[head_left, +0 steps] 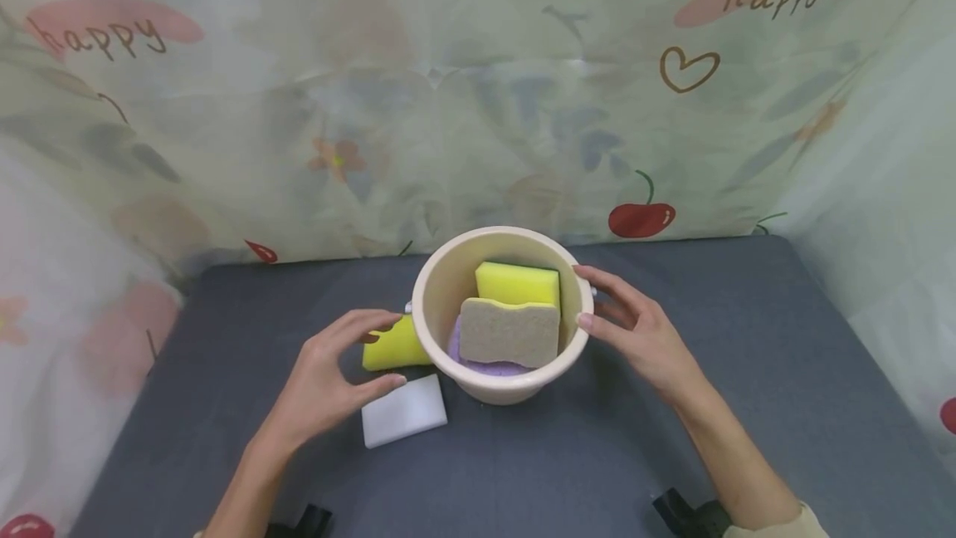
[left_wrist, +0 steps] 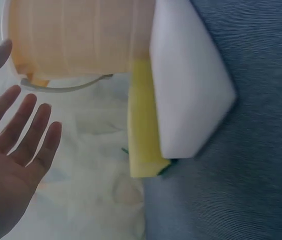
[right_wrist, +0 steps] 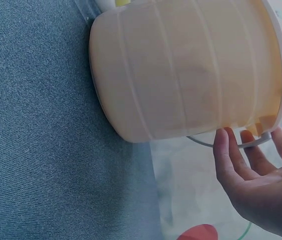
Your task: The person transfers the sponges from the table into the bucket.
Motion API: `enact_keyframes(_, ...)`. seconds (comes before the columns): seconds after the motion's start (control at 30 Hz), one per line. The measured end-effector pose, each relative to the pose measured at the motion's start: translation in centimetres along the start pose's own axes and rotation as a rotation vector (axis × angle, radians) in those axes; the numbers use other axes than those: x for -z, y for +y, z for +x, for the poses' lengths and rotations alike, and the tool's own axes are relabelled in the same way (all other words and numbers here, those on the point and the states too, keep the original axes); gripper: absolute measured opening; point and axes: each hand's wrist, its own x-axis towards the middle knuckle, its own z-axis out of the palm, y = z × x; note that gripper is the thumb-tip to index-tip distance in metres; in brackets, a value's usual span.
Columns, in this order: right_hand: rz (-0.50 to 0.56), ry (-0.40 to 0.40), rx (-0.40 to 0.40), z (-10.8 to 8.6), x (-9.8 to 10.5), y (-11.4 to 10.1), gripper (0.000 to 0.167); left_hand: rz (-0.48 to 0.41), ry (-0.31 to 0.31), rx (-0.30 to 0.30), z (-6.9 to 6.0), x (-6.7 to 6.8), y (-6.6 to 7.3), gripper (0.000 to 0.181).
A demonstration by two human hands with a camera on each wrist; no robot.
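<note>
A cream bucket (head_left: 499, 394) stands on the dark table, slightly tilted in the head view. Inside it are a yellow sponge (head_left: 517, 282), a grey-faced wavy sponge (head_left: 508, 334) and a purple piece (head_left: 493, 369) partly hidden beneath. My right hand (head_left: 653, 343) touches the bucket's right rim with thumb and fingertips; in the right wrist view its fingers lie beside the thin handle (right_wrist: 205, 144). My left hand (head_left: 317, 380) hovers left of the bucket, fingers spread and holding nothing. Below it lie a yellow sponge (head_left: 394, 347), partly covered by the bucket, and a white sponge block (head_left: 405, 412).
The dark grey cloth tabletop (head_left: 523, 480) extends around the bucket. A patterned curtain (head_left: 448, 106) with flowers, cherries and lettering closes off the back and sides. Black wrist straps (head_left: 683, 513) show at the lower edge.
</note>
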Motion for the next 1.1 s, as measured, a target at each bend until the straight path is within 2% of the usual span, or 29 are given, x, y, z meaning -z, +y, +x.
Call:
enact_keyframes(0.37,0.013,-0.007,0.002,0.1,0.0,0.0,0.058,0.028,-0.065,0.070,-1.6,-0.6,-0.9,0.068)
enact_keyframes(0.87,-0.007,0.002,-0.003,0.1,-0.1,0.0,0.058,0.028,-0.305,0.297,-2.9,-1.6,-2.1,0.068)
enact_keyframes(0.97,-0.006,0.002,-0.005,0.1,-0.1,0.0,0.058,0.035,-0.339,0.313,-3.1,-1.7,-2.2,0.067)
enact_keyframes(1.1,-0.006,0.004,-0.010,0.1,-0.1,0.0,0.058,0.038,-0.375,0.301,-3.3,-1.9,-2.4,0.068)
